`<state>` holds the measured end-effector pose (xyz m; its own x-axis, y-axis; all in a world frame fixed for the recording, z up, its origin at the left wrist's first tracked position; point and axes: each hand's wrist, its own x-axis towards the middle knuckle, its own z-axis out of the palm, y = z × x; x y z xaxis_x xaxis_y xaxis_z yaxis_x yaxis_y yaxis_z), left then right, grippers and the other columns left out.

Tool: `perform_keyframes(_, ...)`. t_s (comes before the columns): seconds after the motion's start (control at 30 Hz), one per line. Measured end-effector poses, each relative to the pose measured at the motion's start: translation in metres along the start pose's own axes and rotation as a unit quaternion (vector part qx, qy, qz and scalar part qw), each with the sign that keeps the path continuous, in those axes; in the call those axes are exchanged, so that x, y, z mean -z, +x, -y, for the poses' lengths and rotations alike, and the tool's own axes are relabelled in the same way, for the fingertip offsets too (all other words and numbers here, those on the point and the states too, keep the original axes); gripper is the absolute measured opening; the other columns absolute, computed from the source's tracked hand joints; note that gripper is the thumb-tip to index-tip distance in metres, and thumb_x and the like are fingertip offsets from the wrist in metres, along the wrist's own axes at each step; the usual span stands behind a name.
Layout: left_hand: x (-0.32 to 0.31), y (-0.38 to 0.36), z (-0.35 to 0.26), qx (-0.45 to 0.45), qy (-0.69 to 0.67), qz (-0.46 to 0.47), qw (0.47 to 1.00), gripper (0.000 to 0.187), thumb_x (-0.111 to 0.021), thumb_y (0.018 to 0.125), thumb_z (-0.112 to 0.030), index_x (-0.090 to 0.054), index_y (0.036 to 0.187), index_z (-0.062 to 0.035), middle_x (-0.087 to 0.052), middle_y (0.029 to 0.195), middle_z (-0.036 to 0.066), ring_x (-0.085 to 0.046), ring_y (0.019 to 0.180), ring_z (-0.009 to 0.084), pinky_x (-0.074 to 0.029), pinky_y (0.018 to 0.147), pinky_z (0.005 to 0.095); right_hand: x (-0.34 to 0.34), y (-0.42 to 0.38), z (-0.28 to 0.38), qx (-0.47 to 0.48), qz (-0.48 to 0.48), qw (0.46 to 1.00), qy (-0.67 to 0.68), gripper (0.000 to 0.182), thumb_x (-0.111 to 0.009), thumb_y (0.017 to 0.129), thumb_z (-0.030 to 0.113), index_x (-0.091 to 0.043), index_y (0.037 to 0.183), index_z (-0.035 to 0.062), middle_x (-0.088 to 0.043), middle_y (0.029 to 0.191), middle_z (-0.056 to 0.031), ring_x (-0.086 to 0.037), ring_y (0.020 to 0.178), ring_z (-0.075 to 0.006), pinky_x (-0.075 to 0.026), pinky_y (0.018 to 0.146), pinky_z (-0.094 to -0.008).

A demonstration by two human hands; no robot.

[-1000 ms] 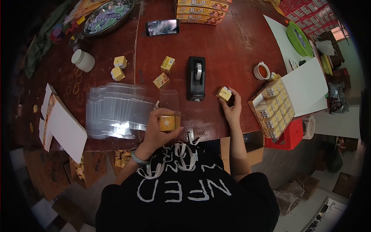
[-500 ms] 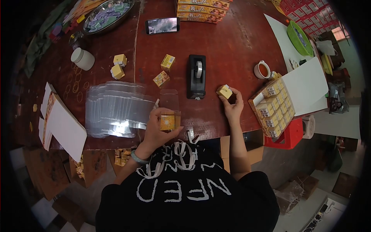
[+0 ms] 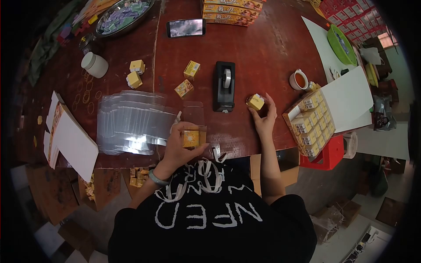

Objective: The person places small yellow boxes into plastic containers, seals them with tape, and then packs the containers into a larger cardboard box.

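Observation:
My left hand (image 3: 176, 142) is closed round a clear plastic box (image 3: 202, 135) near the table's front edge. Inside the clear box sits a yellow printed carton (image 3: 190, 138), and its transparent flap stands up at the far end. My right hand (image 3: 264, 120) has its thumb and forefinger apart around a small yellow box (image 3: 255, 102). The thumb is at the near side of that box, while the forefinger is stretched out beyond its right edge. Between the hands, farther back, stands a black tape dispenser (image 3: 224, 87).
Flat clear plastic sleeves (image 3: 131, 122) lie left of my left hand. A tray of small yellow boxes (image 3: 310, 125) is at right, near a cup of reddish liquid (image 3: 299, 79). Loose yellow boxes (image 3: 184, 88), a phone (image 3: 186, 28) and a white jar (image 3: 94, 65) stand or lie farther back.
My right forefinger has lifted away from the small yellow box, so the fingers are wider apart. The left hand stays on the clear box. The view has shifted very slightly.

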<state>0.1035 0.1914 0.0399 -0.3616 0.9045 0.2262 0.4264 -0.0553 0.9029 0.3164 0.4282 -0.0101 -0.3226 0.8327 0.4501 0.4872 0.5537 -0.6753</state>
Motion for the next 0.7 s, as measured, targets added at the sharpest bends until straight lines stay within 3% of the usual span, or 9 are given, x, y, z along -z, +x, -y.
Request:
perform_keyframes(0.03, 0.000, 0.000, 0.001, 0.007, -0.005, -0.004, 1.000, 0.070, -0.087, 0.073, -0.012, -0.038, 0.122, -0.0039, -0.052, 0.115, 0.011, -0.057, 0.104, 0.0187, -0.049, 0.091, 0.0323, 0.003, 0.002, 0.008, 0.037, -0.006, 0.998, -0.047, 0.068, -0.084, 0.070, 0.004, -0.053, 0.130, 0.0061, -0.063, 0.115, -0.0127, -0.061, 0.105, -0.0247, -0.046, 0.094, -0.0351)
perform_keyframes(0.13, -0.001, -0.001, 0.000, 0.014, -0.007, -0.006, 1.000, 0.069, -0.087, 0.072, -0.015, -0.040, 0.121, -0.0036, -0.053, 0.115, 0.011, -0.058, 0.106, 0.0201, -0.048, 0.093, 0.0328, 0.002, 0.004, 0.000, -0.028, 0.066, 0.993, 0.092, 0.062, -0.079, 0.073, -0.001, -0.053, 0.129, 0.0055, -0.063, 0.119, -0.0143, -0.061, 0.111, -0.0271, -0.046, 0.097, -0.0363)
perform_keyframes(0.23, 0.000, 0.002, -0.002, 0.007, -0.002, -0.002, 1.000, 0.069, -0.086, 0.073, -0.013, -0.038, 0.122, -0.0039, -0.053, 0.114, 0.011, -0.057, 0.105, 0.0190, -0.048, 0.092, 0.0325, 0.005, 0.007, 0.010, 0.067, -0.013, 0.994, 0.090, 0.056, -0.074, 0.074, -0.006, -0.055, 0.126, 0.0044, -0.062, 0.120, -0.0139, -0.060, 0.115, -0.0284, -0.047, 0.098, -0.0367)
perform_keyframes(0.33, -0.002, -0.001, -0.001, 0.021, -0.021, -0.007, 1.000, 0.068, -0.087, 0.072, -0.015, -0.041, 0.121, -0.0035, -0.054, 0.115, 0.010, -0.058, 0.106, 0.0202, -0.048, 0.093, 0.0328, -0.001, 0.006, 0.009, 0.027, -0.022, 0.991, 0.129, 0.051, -0.071, 0.075, -0.008, -0.057, 0.122, 0.0036, -0.062, 0.120, -0.0138, -0.061, 0.115, -0.0291, -0.047, 0.099, -0.0360)
perform_keyframes(0.43, -0.001, 0.002, -0.002, 0.001, 0.003, 0.008, 1.000, 0.071, -0.086, 0.073, -0.010, -0.036, 0.123, -0.0039, -0.053, 0.115, 0.011, -0.057, 0.105, 0.0179, -0.049, 0.091, 0.0319, -0.003, 0.001, 0.004, -0.043, 0.036, 0.993, 0.102, 0.050, -0.071, 0.075, -0.008, -0.058, 0.122, 0.0032, -0.062, 0.121, -0.0147, -0.062, 0.113, -0.0294, -0.047, 0.099, -0.0362)
perform_keyframes(0.57, -0.001, -0.001, 0.000, 0.009, 0.001, 0.015, 1.000, 0.069, -0.086, 0.074, -0.010, -0.037, 0.123, -0.0040, -0.053, 0.116, 0.011, -0.057, 0.106, 0.0178, -0.050, 0.091, 0.0313, 0.003, 0.002, 0.011, -0.046, 0.050, 0.995, 0.080, 0.057, -0.073, 0.076, -0.004, -0.055, 0.130, 0.0046, -0.059, 0.127, -0.0149, -0.059, 0.118, -0.0291, -0.045, 0.101, -0.0367)
perform_keyframes(0.7, -0.001, 0.000, 0.000, 0.013, 0.015, 0.026, 0.999, 0.068, -0.086, 0.074, -0.011, -0.038, 0.122, -0.0044, -0.052, 0.116, 0.011, -0.058, 0.106, 0.0175, -0.050, 0.090, 0.0310, 0.012, 0.010, 0.016, -0.025, 0.083, 0.986, 0.145, 0.062, -0.074, 0.076, 0.000, -0.053, 0.134, 0.0058, -0.049, 0.139, -0.0157, -0.050, 0.128, -0.0306, -0.039, 0.107, -0.0390)
